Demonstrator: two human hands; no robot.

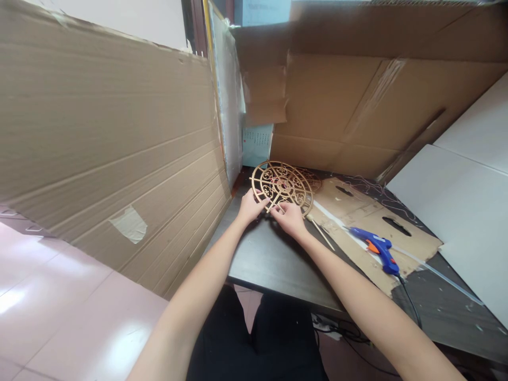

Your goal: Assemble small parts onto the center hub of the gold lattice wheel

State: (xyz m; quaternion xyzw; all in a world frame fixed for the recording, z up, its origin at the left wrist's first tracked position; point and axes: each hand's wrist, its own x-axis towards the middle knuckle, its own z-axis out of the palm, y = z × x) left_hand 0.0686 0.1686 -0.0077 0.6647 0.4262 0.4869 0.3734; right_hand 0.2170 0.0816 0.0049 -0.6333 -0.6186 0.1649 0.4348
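A round, gold-coloured openwork wheel (283, 185) with spokes and curled ornaments is held tilted above the dark table. My left hand (251, 207) grips its near left rim, thumb on top. At the near edge, my right hand (290, 218) has its fingers closed around the lower part of the wheel by a spoke; whether a smaller piece is also pinched there I cannot make out. Partly hidden behind the wheel lies a reddish-brown openwork piece (311, 180). A thin wooden stick (323, 234) rests just right of my right hand.
A blue glue gun (375, 246) with an orange trigger lies on a cardboard sheet (357, 211), its black cord (410, 301) running off the front edge. A clear glue stick (444, 278) is to its right. Cardboard walls (329, 100) enclose the left and back. Thin tangled wires (381, 188) lie behind.
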